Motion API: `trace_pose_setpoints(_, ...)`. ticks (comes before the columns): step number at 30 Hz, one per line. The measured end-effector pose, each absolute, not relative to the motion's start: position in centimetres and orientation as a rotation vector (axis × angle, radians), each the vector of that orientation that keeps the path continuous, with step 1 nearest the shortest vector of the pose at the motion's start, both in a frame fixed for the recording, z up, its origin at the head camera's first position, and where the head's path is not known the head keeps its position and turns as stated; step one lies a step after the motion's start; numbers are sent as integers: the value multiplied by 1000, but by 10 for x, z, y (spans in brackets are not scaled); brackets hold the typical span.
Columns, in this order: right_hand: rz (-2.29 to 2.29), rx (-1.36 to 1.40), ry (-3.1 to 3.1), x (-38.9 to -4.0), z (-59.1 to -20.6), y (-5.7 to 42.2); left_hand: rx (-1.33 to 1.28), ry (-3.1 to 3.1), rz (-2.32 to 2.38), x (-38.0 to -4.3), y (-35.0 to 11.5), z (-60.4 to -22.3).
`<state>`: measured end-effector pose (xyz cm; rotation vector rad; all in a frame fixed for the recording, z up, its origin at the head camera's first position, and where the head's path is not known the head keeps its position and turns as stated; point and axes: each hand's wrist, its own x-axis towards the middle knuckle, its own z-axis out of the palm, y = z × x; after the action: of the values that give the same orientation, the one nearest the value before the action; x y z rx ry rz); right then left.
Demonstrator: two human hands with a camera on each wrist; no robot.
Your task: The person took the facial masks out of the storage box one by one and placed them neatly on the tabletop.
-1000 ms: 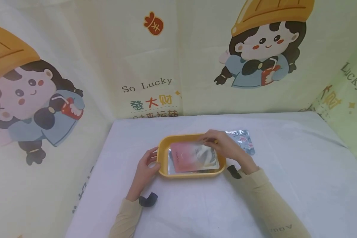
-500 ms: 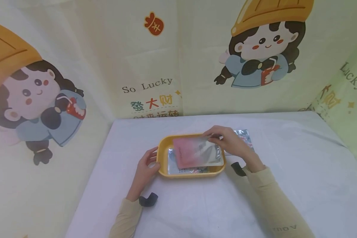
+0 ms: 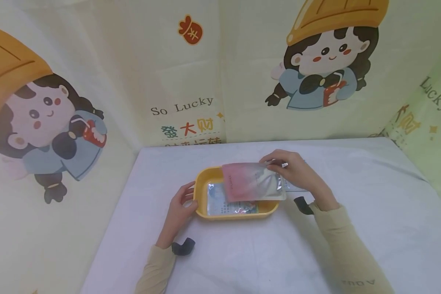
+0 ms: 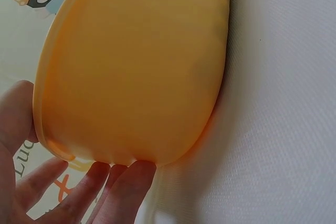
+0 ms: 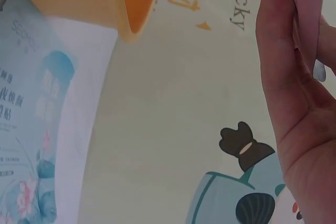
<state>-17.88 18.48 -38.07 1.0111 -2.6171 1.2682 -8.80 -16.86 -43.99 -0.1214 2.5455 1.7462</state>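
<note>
A flat, rectangular pink-and-silver foil sachet (image 3: 248, 183), pinched by the right hand (image 3: 290, 168), hangs over the smooth, rounded yellow tray (image 3: 201, 198), whose left end the left hand (image 3: 181, 204) grips. Inside the tray lies a bluish foil sachet (image 3: 216, 202); a floral sachet (image 5: 26, 119) lies right of it on the white-clothed bench (image 3: 257, 257). Behind the tray rises a cream printed backdrop (image 3: 250, 124).

Worn on the head, one camera looks forward and down from a distance, across the white bench (image 3: 257, 257) to the printed backdrop (image 3: 242, 81). The left wrist camera, tipped sideways, faces the outer wall of the yellow tray (image 4: 136, 66) at close range; the right looks past its edge. All three share tray and backdrop.
</note>
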Motion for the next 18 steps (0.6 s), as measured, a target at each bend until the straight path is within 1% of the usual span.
trace_pose_setpoints(8, 1237, 947, -2650, -177, -377, 196, -121, 2535, 1747, -88, -169, -441)
trace_pose_setpoints(18, 1135, 947, -2634, -177, -373, 212, -109, 2531, 1748, -90, -171, -442)
